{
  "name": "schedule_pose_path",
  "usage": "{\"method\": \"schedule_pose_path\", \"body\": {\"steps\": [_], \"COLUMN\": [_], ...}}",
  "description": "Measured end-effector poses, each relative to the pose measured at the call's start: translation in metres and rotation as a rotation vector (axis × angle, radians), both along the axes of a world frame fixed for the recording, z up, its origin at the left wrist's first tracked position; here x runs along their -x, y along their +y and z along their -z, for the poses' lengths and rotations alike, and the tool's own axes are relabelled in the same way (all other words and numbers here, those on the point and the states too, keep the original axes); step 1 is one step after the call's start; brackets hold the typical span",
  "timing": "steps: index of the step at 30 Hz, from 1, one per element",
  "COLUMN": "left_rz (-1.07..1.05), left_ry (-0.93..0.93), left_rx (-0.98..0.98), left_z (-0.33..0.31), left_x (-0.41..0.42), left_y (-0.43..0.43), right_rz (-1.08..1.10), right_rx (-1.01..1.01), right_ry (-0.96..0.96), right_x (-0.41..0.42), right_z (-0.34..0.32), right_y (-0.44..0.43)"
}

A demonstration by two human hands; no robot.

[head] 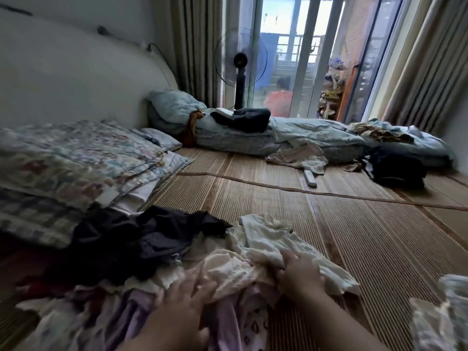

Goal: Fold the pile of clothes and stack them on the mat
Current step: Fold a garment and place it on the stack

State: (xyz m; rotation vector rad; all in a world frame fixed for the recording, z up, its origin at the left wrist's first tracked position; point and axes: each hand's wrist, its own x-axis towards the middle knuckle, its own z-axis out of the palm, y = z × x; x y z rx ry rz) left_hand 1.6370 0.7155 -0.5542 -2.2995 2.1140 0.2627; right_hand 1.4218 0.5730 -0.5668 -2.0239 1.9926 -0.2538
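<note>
Kneeling over the heap, the person had both hands down in the pile of clothes (pixel 141 252), which lay loose and unsorted on the near end of the woven mat (pixel 354 236). The right hand (pixel 300 272) had its fingers curled into a cream crinkled garment (pixel 268 239) lying on top, bunching the cloth in a grip. I took that as picking out one piece to pull free, so it could be spread flat on the bare mat to the right. The left hand (pixel 187 292) lay on the pale cloth beside it, over a lilac garment (pixel 228 315), likely to pin the rest down. It was too blurred for me to say whether it pinched anything.

By my count: two hands, one pile, and one big dark garment (pixel 121 244) slumped across the pile's left side. One patterned cloth (pixel 443 312) sat apart at the lower right. Farther off I counted one white remote control (pixel 310 178) on the mat, one dark bundle (pixel 397 171) by the bedding, and one standing fan (pixel 240 62) at the glass door. Nothing in the pile looked folded yet.
</note>
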Motion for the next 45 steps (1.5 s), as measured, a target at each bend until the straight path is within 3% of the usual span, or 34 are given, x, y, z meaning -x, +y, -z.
{"method": "schedule_pose_path", "body": {"steps": [2, 4, 5, 7, 11, 13, 19, 22, 24, 26, 29, 31, 34, 36, 41, 45], "left_rz": [-0.025, 0.012, 0.005, -0.027, -0.044, -0.023, 0.121, 0.162, 0.201, 0.181, 0.124, 0.099, 0.172, 0.196, 0.175, 0.203], "left_ry": [-0.026, 0.014, 0.081, 0.106, 0.171, 0.232, 0.678, 0.951, 1.264, 1.467, 1.514, 1.43, 1.229, 1.149, 1.146, 1.155], "left_rx": [-0.002, 0.108, 0.058, -0.026, 0.023, 0.093, 0.329, 0.386, 0.302, 0.235, 0.294, 0.343, 0.324, 0.314, 0.325, 0.277], "left_z": [-0.005, -0.001, 0.001, -0.006, -0.04, -0.059, -0.125, -0.148, -0.156, -0.166, -0.184, -0.194, -0.202, -0.207, -0.216, -0.227], "left_x": [0.001, 0.002, 0.001, 0.002, 0.012, 0.022, 0.06, 0.078, 0.087, 0.09, 0.082, 0.073, 0.067, 0.07, 0.071, 0.074], "left_y": [-0.001, -0.003, -0.002, 0.0, 0.016, 0.028, 0.086, 0.119, 0.142, 0.164, 0.185, 0.192, 0.198, 0.202, 0.203, 0.202], "right_rz": [0.029, 0.02, -0.002, -0.035, -0.107, -0.199, -0.515, -0.48, -0.406, -0.31, -0.16, -0.155, -0.155, -0.142, -0.097, -0.162], "right_rx": [0.004, 0.038, 0.058, 0.094, 0.176, 0.114, -0.083, -0.094, -0.092, -0.083, 0.02, -0.037, -0.216, -0.154, 0.04, -0.067], "right_ry": [0.015, -0.213, -0.349, -0.576, -0.79, -0.958, -1.226, -1.315, -1.37, -1.356, -1.082, -0.881, -0.734, -0.741, -0.806, -0.835], "right_x": [0.001, 0.003, 0.004, 0.005, 0.014, 0.021, 0.051, 0.072, 0.089, 0.108, 0.135, 0.153, 0.168, 0.168, 0.166, 0.159], "right_z": [0.006, -0.003, -0.014, -0.056, -0.149, -0.195, -0.286, -0.296, -0.295, -0.286, -0.271, -0.263, -0.254, -0.25, -0.24, -0.243], "right_y": [-0.015, -0.023, -0.022, -0.008, 0.038, 0.072, 0.185, 0.225, 0.246, 0.262, 0.29, 0.304, 0.319, 0.325, 0.325, 0.332]}}
